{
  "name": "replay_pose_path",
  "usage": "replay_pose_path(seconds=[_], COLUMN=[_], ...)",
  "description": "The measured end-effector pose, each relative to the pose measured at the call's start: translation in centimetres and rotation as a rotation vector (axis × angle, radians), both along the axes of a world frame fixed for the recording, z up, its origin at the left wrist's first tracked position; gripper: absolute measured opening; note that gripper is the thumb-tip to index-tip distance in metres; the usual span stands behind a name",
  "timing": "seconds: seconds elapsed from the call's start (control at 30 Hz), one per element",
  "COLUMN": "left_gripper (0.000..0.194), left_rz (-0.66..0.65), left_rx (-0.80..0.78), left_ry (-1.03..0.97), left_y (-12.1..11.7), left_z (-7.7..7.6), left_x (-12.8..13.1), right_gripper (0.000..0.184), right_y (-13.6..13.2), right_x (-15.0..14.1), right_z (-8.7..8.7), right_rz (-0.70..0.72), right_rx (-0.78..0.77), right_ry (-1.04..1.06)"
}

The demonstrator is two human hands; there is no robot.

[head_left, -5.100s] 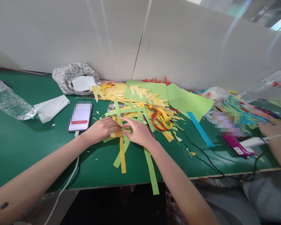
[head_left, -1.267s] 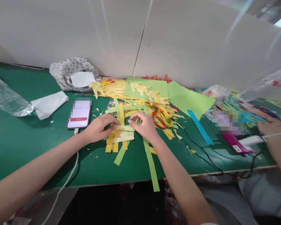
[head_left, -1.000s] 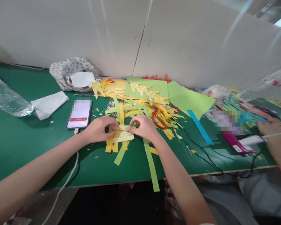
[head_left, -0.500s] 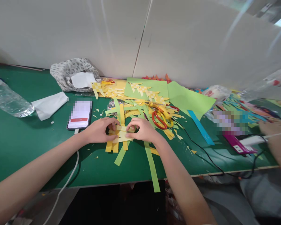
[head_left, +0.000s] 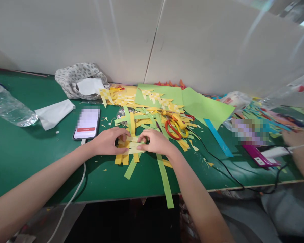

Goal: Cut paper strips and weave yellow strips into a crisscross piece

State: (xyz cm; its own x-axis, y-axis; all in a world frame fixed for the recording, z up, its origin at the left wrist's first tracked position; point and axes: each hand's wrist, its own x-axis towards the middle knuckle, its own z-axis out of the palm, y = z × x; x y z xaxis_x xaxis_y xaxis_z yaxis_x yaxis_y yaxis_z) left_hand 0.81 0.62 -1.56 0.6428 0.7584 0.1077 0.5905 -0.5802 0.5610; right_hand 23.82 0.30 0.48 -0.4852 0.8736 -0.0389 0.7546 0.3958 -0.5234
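Observation:
Between my hands on the green table lies a small weave of yellow and pale-yellow paper strips (head_left: 132, 145), with yellow ends sticking out toward me. My left hand (head_left: 110, 141) holds its left side, thumb at the near edge and fingers curled at the far edge. On the right side, my right hand (head_left: 155, 143) pinches it in the same way. The fingers partly hide its edges. Loose green strips (head_left: 165, 182) and yellow offcuts lie under and around it. Scissors (head_left: 172, 130) with red and yellow handles rest just right of my right hand.
Finished-looking checkered paper fish (head_left: 152, 96) and green sheets (head_left: 205, 106) lie at the back. A charging phone (head_left: 86, 124), a cloth bag (head_left: 78, 81) and a water bottle (head_left: 12, 106) are on the left. A blue strip (head_left: 218, 137), a magenta power strip (head_left: 258, 157) and another person's hand (head_left: 294, 138) are on the right.
Earlier my hands were close together over a long yellow strip. The weave now shows pale cross strips; my thumbs have moved down to its near edge, and both hands grip its sides.

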Motion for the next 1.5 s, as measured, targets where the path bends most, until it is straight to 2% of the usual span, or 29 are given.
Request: replay_pose_path(seconds=[0.27, 0.47, 0.63, 0.7, 0.8, 0.87, 1.03, 1.2, 1.33, 1.5], left_gripper=[0.037, 0.035, 0.034, 0.03, 0.028, 0.027, 0.022, 0.02, 0.02, 0.018], left_rz=[-0.037, -0.025, 0.012, 0.019, 0.026, 0.022, -0.001, -0.039, -0.03, -0.03], left_rx=[0.034, 0.038, 0.026, 0.009, 0.014, 0.031, 0.032, 0.033, 0.037, 0.023], left_ry=[-0.02, -0.028, -0.048, -0.069, -0.07, -0.06, -0.072, -0.083, -0.072, -0.076], left_y=[0.1, 0.2, 0.1, 0.2, 0.3, 0.3, 0.3, 0.3, 0.4, 0.4], left_z=[0.0, -0.2, -0.2, -0.1, -0.1, -0.1, -0.1, 0.0, -0.1, -0.1], left_x=[-0.1, -0.1, 0.1, 0.1, 0.2, 0.3, 0.3, 0.3, 0.3, 0.4], right_gripper=[0.017, 0.032, 0.047, 0.048, 0.046, 0.05, 0.058, 0.062, 0.07, 0.061], right_y=[0.0, -0.6, -0.7, -0.5, -0.1, 0.2, 0.3, 0.0, -0.1, -0.3], right_x=[-0.1, -0.9, -1.4, -1.4, -1.3, -1.2, -1.3, -1.2, -1.1, -1.5], right_z=[-0.3, 0.4, 0.4, 0.0, -0.7, -1.2, -1.4, -0.5, -0.1, -0.2], right_rz=[0.0, 0.099, 0.21, 0.139, -0.103, -0.194, -0.155, -0.154, -0.087, -0.029], right_rx=[-0.024, -0.005, -0.027, 0.014, 0.112, 0.101, -0.04, 0.014, 0.015, -0.008], right_ry=[0.045, 0.271, 0.301, 0.329, 0.364, 0.363, 0.475, 0.556, 0.544, 0.448])
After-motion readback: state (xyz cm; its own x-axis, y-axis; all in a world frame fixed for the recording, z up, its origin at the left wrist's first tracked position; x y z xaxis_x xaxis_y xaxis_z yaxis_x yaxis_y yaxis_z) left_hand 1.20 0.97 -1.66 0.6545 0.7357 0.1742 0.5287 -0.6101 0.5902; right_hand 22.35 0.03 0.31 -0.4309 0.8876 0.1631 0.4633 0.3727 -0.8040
